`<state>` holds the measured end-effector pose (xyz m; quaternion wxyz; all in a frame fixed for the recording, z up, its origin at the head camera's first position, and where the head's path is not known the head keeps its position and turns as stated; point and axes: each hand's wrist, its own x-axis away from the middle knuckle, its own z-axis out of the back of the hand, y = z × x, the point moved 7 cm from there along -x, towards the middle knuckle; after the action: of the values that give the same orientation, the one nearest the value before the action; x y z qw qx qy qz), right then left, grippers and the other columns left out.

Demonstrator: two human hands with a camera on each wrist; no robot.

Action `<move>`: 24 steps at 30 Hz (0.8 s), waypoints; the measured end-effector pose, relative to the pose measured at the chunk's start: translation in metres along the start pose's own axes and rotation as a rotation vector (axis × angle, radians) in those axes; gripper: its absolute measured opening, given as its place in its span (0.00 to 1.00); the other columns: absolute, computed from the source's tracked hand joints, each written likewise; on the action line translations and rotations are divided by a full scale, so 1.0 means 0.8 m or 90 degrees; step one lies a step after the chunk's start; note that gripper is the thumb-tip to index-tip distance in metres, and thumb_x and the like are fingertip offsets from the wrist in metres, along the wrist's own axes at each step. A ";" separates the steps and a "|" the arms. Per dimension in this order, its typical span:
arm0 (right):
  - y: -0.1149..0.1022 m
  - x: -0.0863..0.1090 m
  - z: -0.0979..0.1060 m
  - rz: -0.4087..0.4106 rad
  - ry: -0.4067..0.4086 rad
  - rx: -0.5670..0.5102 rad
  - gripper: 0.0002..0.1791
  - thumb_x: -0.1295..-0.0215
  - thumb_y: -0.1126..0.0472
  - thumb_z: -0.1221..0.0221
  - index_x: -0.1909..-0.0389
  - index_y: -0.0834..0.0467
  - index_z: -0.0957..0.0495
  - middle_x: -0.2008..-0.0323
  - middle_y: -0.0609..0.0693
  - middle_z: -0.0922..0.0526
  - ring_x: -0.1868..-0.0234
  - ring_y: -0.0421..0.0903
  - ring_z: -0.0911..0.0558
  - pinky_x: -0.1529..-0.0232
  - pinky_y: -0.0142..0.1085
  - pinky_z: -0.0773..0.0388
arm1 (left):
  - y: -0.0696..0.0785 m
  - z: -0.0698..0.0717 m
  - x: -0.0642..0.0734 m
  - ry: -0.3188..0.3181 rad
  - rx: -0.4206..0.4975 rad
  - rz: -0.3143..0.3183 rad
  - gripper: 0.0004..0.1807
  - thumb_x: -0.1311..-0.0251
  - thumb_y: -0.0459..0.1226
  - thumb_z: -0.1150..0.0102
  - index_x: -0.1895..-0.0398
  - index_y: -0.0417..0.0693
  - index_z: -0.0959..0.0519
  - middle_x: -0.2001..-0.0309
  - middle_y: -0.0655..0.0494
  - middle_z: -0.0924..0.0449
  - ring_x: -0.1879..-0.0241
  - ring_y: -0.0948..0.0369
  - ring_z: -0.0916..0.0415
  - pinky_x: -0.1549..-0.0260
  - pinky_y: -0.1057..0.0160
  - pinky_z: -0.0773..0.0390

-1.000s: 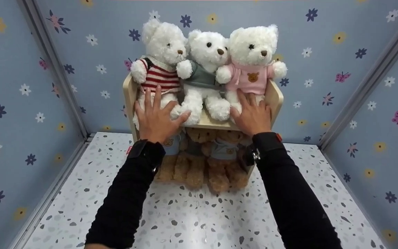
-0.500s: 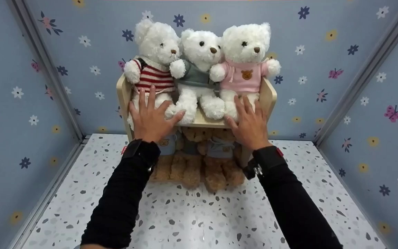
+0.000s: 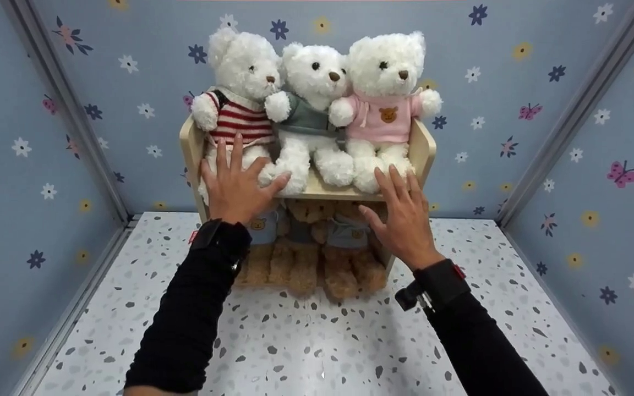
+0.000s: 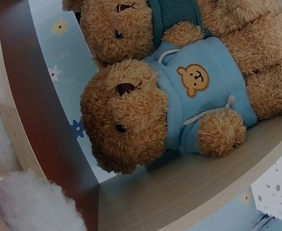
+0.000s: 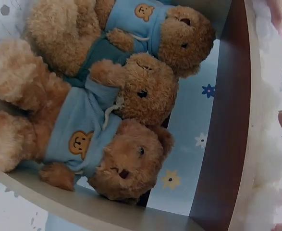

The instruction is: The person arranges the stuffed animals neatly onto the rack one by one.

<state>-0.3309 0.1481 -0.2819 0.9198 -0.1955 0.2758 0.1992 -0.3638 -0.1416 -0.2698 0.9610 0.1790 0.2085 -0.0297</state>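
Note:
A white teddy bear in a red-striped sweater [image 3: 244,121] sits at the left of the upper shelf [image 3: 325,193]. Beside it are a white teddy bear in a green top [image 3: 310,118] and one in a pink hoodie [image 3: 383,124]. My left hand [image 3: 237,190] rests with spread, straight fingers on the striped bear's legs. At the shelf's right front, my right hand [image 3: 405,223] has its fingertips at the pink-clad bear's feet; whether they touch is unclear. Below sit brown teddy bears, one in a blue hoodie [image 4: 203,82] and another in a light blue hoodie [image 5: 85,130].
The wooden rack has raised side panels [image 3: 426,151]. A third brown bear [image 5: 141,94] sits between the other two on the lower level. Under the rack is a speckled white surface [image 3: 295,341]; flowered blue panels [image 3: 152,71] enclose the back and sides.
My right hand has drawn back and down from the pink-clad bear's legs. The left hand stays on the striped bear's legs. The whole scene has shifted slightly left in the head view.

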 end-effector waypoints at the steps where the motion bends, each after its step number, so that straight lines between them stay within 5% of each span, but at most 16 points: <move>1: 0.000 0.005 0.001 0.005 0.005 -0.003 0.40 0.29 0.46 0.38 0.22 0.53 0.42 0.22 0.59 0.43 0.22 0.65 0.50 0.28 0.64 0.49 | 0.000 0.001 0.000 0.004 -0.001 -0.002 0.39 0.34 0.70 0.57 0.30 0.59 0.27 0.18 0.49 0.66 0.20 0.44 0.74 0.29 0.30 0.70; 9: 0.015 0.063 -0.010 0.024 0.003 -0.008 0.40 0.30 0.48 0.37 0.22 0.54 0.41 0.23 0.60 0.42 0.23 0.65 0.48 0.29 0.64 0.50 | 0.005 0.005 0.004 0.013 -0.004 -0.010 0.39 0.33 0.70 0.58 0.29 0.58 0.27 0.18 0.47 0.64 0.20 0.43 0.74 0.29 0.30 0.68; 24: 0.099 0.172 -0.028 -0.080 -0.039 0.026 0.43 0.35 0.48 0.33 0.23 0.55 0.39 0.24 0.64 0.41 0.26 0.71 0.44 0.36 0.68 0.46 | 0.007 0.004 0.008 -0.014 -0.009 -0.004 0.39 0.31 0.68 0.58 0.26 0.58 0.31 0.18 0.43 0.64 0.21 0.42 0.73 0.29 0.31 0.66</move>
<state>-0.2723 0.2401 -0.3998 0.9423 -0.1878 0.2386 0.1412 -0.3562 -0.1372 -0.2673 0.9644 0.1716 0.1984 -0.0330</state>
